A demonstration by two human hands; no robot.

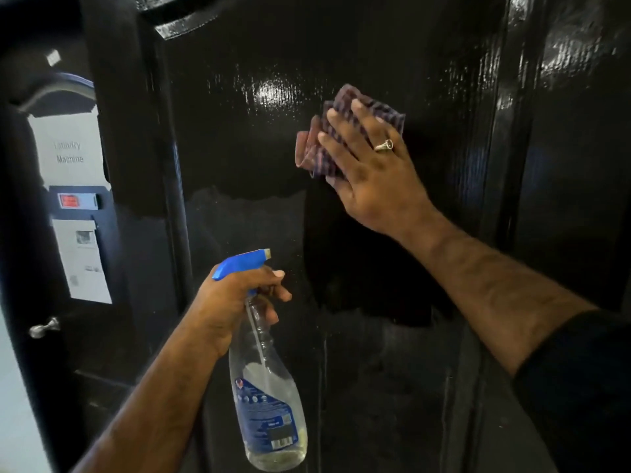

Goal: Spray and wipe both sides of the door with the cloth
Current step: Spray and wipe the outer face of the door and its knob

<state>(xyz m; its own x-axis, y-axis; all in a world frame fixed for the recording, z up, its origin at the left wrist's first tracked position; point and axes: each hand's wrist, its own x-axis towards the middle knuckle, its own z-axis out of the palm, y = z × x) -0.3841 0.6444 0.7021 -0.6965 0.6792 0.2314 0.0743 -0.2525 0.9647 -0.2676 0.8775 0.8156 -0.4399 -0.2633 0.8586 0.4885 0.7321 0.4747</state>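
While the far left of the frame shows a dark wall with a white sign (70,152) reading "Laundry Machine", a small panel with a red display (75,201) sits just below it, and another white paper notice (83,261) hangs under that. Lower still, near the left edge, a silver knob (44,327) sticks out.

At lower centre, the left hand (235,302) grips the neck of a clear spray bottle (268,401), its fingers curled round the neck just under the blue trigger head (244,262), which points toward the upper right. The bottle hangs tilted, its base toward the bottom of the frame, with only a little liquid pooled at the bottom and a blue label on its side.

Filling the centre and right of the frame, the glossy black door (246,131) shows bright reflections in its upper part and a duller band lower down.

Right of centre, in the upper half, the right hand (368,165) presses a folded checked cloth (319,148) flat against the door panel, fingers straight and slightly spread over the fabric. 1 ring (384,145) shows on a finger. The forearm runs down to the lower right, ending in a dark sleeve (580,370).
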